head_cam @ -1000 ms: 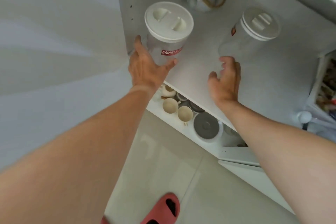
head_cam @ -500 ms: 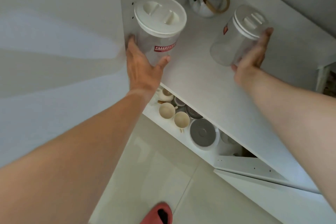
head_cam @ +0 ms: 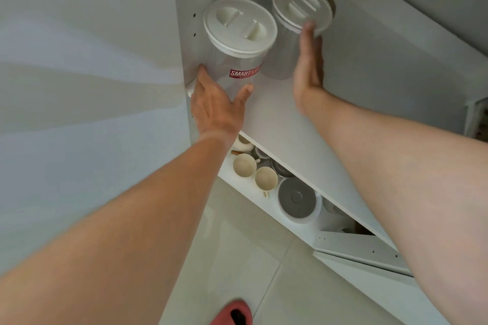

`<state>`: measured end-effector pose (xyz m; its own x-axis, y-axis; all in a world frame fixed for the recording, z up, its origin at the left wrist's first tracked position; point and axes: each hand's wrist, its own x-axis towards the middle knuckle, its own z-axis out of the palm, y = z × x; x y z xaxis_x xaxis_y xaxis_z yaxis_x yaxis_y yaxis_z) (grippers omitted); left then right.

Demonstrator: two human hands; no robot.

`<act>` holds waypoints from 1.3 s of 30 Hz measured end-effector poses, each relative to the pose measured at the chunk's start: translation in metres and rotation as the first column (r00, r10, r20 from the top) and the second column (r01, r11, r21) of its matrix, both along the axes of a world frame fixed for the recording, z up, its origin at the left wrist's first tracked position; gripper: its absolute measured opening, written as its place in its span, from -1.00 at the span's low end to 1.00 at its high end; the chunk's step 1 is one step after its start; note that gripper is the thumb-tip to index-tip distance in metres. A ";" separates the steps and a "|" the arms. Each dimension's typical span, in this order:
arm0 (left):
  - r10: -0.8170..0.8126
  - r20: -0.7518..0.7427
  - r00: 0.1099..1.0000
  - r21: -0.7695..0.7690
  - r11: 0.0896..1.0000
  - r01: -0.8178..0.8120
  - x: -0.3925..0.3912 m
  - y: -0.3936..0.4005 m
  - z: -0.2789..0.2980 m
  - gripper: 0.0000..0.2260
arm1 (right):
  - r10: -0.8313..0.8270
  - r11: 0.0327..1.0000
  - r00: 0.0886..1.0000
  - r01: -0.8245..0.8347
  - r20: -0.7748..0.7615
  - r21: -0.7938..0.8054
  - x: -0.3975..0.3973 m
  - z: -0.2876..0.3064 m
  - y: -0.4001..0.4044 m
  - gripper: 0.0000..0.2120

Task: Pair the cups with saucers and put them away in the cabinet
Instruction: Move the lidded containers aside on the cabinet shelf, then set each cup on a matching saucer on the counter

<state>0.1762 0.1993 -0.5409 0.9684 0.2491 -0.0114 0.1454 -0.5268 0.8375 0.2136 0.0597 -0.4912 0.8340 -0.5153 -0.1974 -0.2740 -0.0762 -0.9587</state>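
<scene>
Two clear canisters with white lids stand on the white cabinet shelf (head_cam: 285, 113). My left hand (head_cam: 216, 105) wraps the base of the left canister (head_cam: 237, 45), which carries a red label. The flat palm of my right hand (head_cam: 309, 66) presses against the right side of the right canister (head_cam: 295, 24), which stands close beside the left one. On the lower shelf sit several cream cups (head_cam: 244, 165) and a stack of grey saucers (head_cam: 295, 196).
The cabinet's left wall (head_cam: 184, 34) is just left of the canisters. A teapot at the shelf's back is almost hidden behind the right canister. An open white door panel (head_cam: 364, 253) juts out low on the right. My red slipper (head_cam: 232, 314) is on the tiled floor.
My right hand has slid the right canister leftward and back, beside the left canister, hiding the teapot. My left hand stays on the left canister.
</scene>
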 end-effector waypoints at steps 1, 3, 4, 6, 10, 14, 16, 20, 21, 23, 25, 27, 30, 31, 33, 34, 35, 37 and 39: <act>-0.002 0.001 1.000 0.008 1.000 0.002 0.000 0.001 -0.001 -0.11 | 0.059 0.995 0.998 -0.060 -0.012 -0.084 0.001 -0.007 -0.001 -0.22; -0.008 -0.001 1.000 0.022 1.000 0.008 0.000 0.002 -0.001 -0.12 | 0.157 0.954 0.986 -0.166 -0.056 -0.248 0.000 -0.018 -0.002 -0.26; -0.012 -0.004 1.000 0.030 0.999 0.012 0.000 0.002 -0.001 -0.12 | 0.187 0.929 0.979 -0.204 -0.083 -0.310 0.001 -0.020 -0.001 -0.24; -0.022 -0.018 1.000 0.051 0.998 0.023 0.001 0.003 0.000 -0.12 | 0.220 0.893 0.965 -0.257 -0.139 -0.370 0.002 -0.020 0.000 -0.21; -0.032 -0.047 0.998 0.087 0.996 0.036 0.002 0.004 0.001 -0.11 | 0.215 0.874 0.961 -0.269 -0.173 -0.405 0.003 -0.018 -0.002 -0.24; -0.055 -0.084 0.995 0.088 0.994 0.062 0.003 0.005 0.003 -0.07 | 0.205 0.849 0.955 -0.283 -0.215 -0.447 0.000 -0.017 -0.009 -0.30; -0.094 -0.119 0.988 0.059 0.993 0.101 0.000 0.008 0.005 0.01 | 0.157 0.827 0.950 -0.275 -0.270 -0.490 -0.010 -0.018 -0.009 -0.34; -0.191 -0.155 0.969 0.126 0.969 0.211 -0.026 0.016 0.012 -0.08 | -0.048 0.745 0.933 -0.205 -0.357 -0.634 -0.048 -0.024 -0.008 -0.37; -0.234 -0.171 0.957 0.159 0.952 0.261 -0.035 0.020 0.016 -0.17 | -0.066 0.742 0.915 -0.221 -0.397 -0.633 -0.061 -0.025 -0.007 -0.37; -0.330 -0.198 0.923 0.230 0.900 0.371 -0.053 0.028 0.026 -0.31 | -0.055 0.752 0.880 -0.274 -0.471 -0.599 -0.091 -0.024 -0.001 -0.37; -0.399 -0.197 0.895 0.269 0.856 0.441 -0.071 0.038 0.040 -0.38 | -0.022 0.763 0.859 -0.316 -0.512 -0.564 -0.126 -0.016 0.007 -0.37; -0.452 -0.203 0.869 0.345 0.797 0.495 -0.093 0.051 0.055 -0.40 | 0.011 0.758 0.843 -0.358 -0.538 -0.546 -0.164 0.001 0.018 -0.37; -0.502 -0.321 0.803 0.468 0.653 0.596 -0.125 0.072 0.098 -0.39 | 0.008 0.730 0.820 -0.396 -0.572 -0.557 -0.214 0.046 0.038 -0.38; -0.514 -0.368 0.775 0.487 0.604 0.631 -0.135 0.079 0.117 -0.38 | -0.001 0.729 0.815 -0.396 -0.580 -0.558 -0.229 0.065 0.044 -0.38; -0.533 -0.400 0.746 0.526 0.533 0.663 -0.153 0.089 0.159 -0.38 | -0.036 0.743 0.798 -0.381 -0.601 -0.550 -0.258 0.104 0.054 -0.37; -0.537 -0.396 0.745 0.543 0.517 0.662 -0.163 0.092 0.181 -0.38 | -0.057 0.752 0.792 -0.366 -0.608 -0.548 -0.273 0.124 0.060 -0.37; -0.542 -0.381 0.749 0.559 0.510 0.654 -0.172 0.096 0.202 -0.38 | -0.073 0.756 0.796 -0.348 -0.600 -0.554 -0.287 0.143 0.065 -0.37; -0.569 -0.348 0.745 0.582 0.492 0.647 -0.185 0.100 0.241 -0.39 | -0.088 0.743 0.818 -0.326 -0.569 -0.584 -0.309 0.180 0.075 -0.38; -0.599 -0.328 0.730 0.609 0.457 0.648 -0.194 0.099 0.278 -0.41 | -0.079 0.727 0.835 -0.325 -0.544 -0.604 -0.323 0.215 0.080 -0.39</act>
<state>-0.0182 0.2978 -0.2628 0.8712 -0.4589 -0.1742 -0.4156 -0.8785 0.2359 -0.1094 0.1395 -0.2765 0.7766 -0.5750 -0.2573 -0.6292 -0.6875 -0.3627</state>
